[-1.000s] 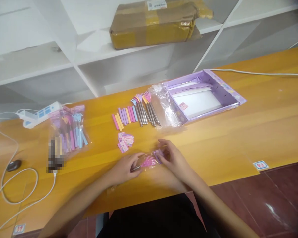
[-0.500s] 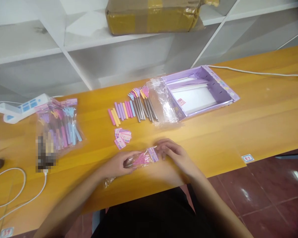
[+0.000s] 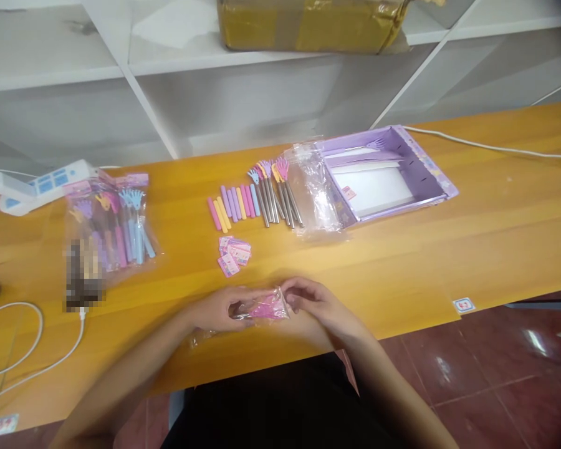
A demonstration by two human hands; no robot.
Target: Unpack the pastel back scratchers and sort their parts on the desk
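My left hand [image 3: 219,308] is wrapped round a clear plastic bag with a pink hand-shaped back scratcher [image 3: 266,307] inside. The scratcher's head points right, and its metal shaft runs under my fingers. At the bag's right end, the fingertips of my right hand [image 3: 315,302] are closed on the edge of the plastic. Just beyond my hands lies a small pile of printed cards [image 3: 234,254]. Farther back are a row of coloured handle sleeves [image 3: 234,204] and a bunch of back scratchers with bare metal shafts [image 3: 277,196].
Empty clear bags [image 3: 315,193] lean against an open purple box [image 3: 430,168]. Bagged back scratchers [image 3: 121,231] lie at the left beside a white power strip [image 3: 47,187]. A white cable [image 3: 40,330] loops at front left. A taped carton [image 3: 308,25] sits on the shelf.
My right hand has closed onto the bag's right end. The printed card that showed there is no longer plainly visible. The view has shifted slightly.
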